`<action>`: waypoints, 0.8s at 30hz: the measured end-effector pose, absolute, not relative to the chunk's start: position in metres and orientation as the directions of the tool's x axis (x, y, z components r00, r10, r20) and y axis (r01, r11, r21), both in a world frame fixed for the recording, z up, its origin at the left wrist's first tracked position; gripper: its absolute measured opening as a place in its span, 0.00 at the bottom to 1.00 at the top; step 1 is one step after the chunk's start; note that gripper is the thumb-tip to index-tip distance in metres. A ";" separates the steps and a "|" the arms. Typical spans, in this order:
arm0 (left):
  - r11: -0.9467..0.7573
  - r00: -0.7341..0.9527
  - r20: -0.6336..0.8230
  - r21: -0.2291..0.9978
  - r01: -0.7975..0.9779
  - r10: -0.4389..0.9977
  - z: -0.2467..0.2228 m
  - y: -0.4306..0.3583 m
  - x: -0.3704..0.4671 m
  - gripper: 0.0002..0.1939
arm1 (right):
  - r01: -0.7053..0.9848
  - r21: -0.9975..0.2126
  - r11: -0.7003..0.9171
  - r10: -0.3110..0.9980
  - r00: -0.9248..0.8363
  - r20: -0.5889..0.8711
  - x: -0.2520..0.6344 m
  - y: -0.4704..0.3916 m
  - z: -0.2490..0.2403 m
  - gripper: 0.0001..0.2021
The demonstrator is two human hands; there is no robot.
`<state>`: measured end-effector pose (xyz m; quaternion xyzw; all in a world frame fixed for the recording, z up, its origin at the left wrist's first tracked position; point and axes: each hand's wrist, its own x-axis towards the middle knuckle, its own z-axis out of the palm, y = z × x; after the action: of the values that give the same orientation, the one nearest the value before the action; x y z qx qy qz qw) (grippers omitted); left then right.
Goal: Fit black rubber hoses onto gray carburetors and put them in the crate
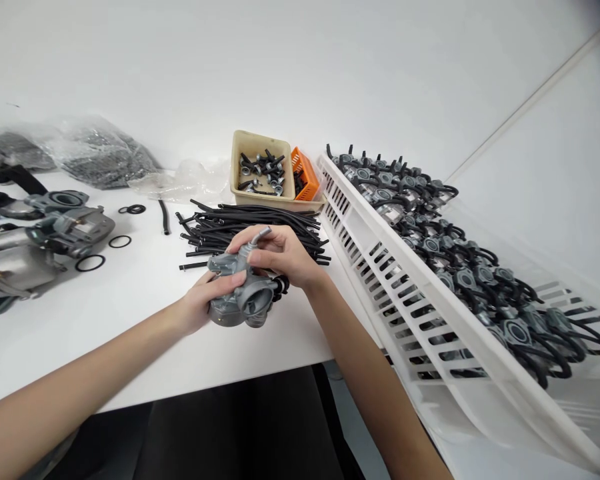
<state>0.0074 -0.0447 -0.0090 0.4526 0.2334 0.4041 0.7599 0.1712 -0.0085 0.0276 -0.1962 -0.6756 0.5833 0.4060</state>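
Note:
A grey metal carburetor (253, 293) is held above the front of the table, its round bore facing toward me and to the right. My left hand (205, 300) grips its left side, thumb across the body. My right hand (285, 257) is closed at its top, thumb and fingers around the area by the bent metal tube; what the fingertips press on is partly hidden. A black knob-like part sticks out on the carburetor's right. Just behind my hands lies a pile of black rubber hoses (260, 217).
A white slatted crate (410, 280) full of carburetors with hoses stands right. Behind the hoses are a beige bin (237, 160) of small parts and an orange basket (305, 173). More carburetors (35, 247), black O-rings (90, 263), one loose hose (165, 217) and plastic bags (100, 150) lie left.

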 end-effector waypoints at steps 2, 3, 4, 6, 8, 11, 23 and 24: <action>0.279 0.575 -0.005 0.878 -0.390 0.818 -0.007 -0.045 0.007 0.22 | -0.221 -0.949 0.223 0.737 -0.599 0.313 0.172 -0.009 0.028 0.16; 0.280 0.570 -0.015 0.881 -0.381 0.822 -0.007 -0.046 0.007 0.23 | -0.237 -0.948 0.211 0.733 -0.603 0.314 0.172 -0.008 0.027 0.16; 0.278 0.557 -0.026 0.885 -0.373 0.830 -0.007 -0.045 0.007 0.24 | -0.257 -0.946 0.199 0.728 -0.607 0.318 0.172 -0.008 0.027 0.16; 0.276 0.539 -0.043 0.891 -0.360 0.841 -0.007 -0.045 0.006 0.26 | -0.302 -0.936 0.178 0.717 -0.612 0.334 0.172 -0.007 0.025 0.14; 0.281 0.548 -0.042 0.890 -0.360 0.835 -0.008 -0.045 0.005 0.26 | -0.341 -0.926 0.164 0.702 -0.619 0.353 0.171 -0.006 0.023 0.13; 0.262 0.561 -0.006 0.888 -0.377 0.828 -0.008 -0.046 0.005 0.25 | -0.372 -0.916 0.149 0.691 -0.624 0.366 0.171 -0.006 0.021 0.12; 0.235 0.569 0.022 0.897 -0.375 0.822 -0.007 -0.045 0.005 0.24 | -0.322 -0.943 0.084 0.742 -0.611 0.275 0.170 -0.007 0.022 0.16; 0.240 0.569 0.017 0.896 -0.374 0.822 -0.007 -0.046 0.005 0.24 | -0.316 -0.945 0.090 0.746 -0.607 0.274 0.171 -0.008 0.023 0.16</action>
<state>0.0049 -0.0456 -0.0074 0.4704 0.2384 0.3982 0.7505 0.1705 -0.0077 0.0230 -0.1747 -0.6158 0.6514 0.4073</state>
